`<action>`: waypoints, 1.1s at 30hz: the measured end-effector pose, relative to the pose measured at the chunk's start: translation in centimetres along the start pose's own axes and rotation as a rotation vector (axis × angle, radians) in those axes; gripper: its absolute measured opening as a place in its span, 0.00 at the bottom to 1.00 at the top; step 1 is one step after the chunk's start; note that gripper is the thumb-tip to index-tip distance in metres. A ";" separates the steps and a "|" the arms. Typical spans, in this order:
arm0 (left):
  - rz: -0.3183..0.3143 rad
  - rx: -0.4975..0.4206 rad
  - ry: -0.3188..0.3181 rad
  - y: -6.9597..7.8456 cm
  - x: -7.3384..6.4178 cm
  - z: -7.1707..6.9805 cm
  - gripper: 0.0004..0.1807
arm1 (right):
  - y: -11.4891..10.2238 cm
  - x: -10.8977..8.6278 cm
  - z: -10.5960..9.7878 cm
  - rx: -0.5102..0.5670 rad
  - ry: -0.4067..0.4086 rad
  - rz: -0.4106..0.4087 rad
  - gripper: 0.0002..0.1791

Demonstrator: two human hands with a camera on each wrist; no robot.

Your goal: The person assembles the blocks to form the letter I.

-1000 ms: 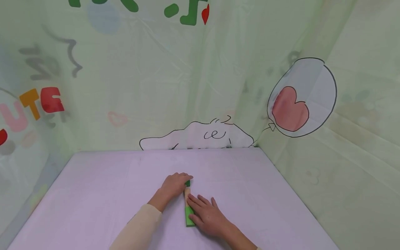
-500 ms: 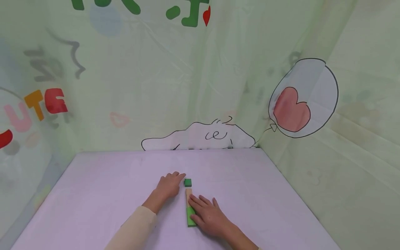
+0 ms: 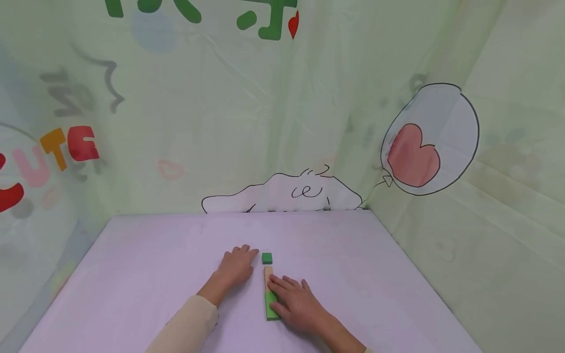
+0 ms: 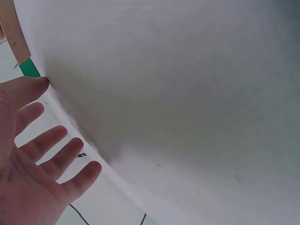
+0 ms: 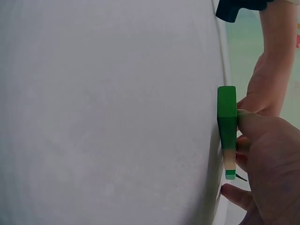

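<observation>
A small dark green block lies on the table, a narrow gap beyond a plain wooden block. End to end with the wooden one, on the near side, is a light green block. My left hand is spread just left of the small block, apart from it in the head view; its palm holds nothing in the left wrist view. Fairly straight fingers of my right hand touch the right side of the wooden and light green blocks. The right wrist view shows the thumb against the green block.
The blocks lie on a pale lilac table whose far edge meets a printed curtain. Another curtain with a balloon drawing hangs along the right side. In the right wrist view a dark object shows at the left forearm.
My left hand has let go of the small dark green block and drawn back to the left, leaving it fully visible. The right hand stays at the wooden and light green blocks.
</observation>
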State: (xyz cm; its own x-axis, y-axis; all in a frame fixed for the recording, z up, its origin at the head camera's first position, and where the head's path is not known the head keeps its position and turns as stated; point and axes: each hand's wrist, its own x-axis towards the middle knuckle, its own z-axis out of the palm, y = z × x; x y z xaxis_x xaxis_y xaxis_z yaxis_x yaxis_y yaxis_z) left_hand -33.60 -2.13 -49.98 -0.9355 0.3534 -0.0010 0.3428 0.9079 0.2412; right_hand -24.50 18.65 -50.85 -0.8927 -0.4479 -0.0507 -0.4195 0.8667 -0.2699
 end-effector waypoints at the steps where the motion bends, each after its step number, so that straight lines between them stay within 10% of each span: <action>1: 0.001 -0.002 0.000 0.0 -0.1 0.0 0.27 | 0.0 0.0 -0.1 -0.002 0.002 -0.001 0.32; 33: 0.045 0.048 0.062 -0.6 -1.6 -0.1 0.30 | -0.3 1.2 -1.4 0.060 0.085 -0.022 0.34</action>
State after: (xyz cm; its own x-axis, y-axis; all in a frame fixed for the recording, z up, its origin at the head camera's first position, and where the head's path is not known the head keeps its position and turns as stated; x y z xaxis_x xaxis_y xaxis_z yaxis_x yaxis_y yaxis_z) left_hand -32.33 -3.31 -50.03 -0.9222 0.3805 0.0696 0.3867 0.9017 0.1933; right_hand -25.69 18.12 -49.50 -0.8950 -0.4445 0.0371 -0.4311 0.8407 -0.3277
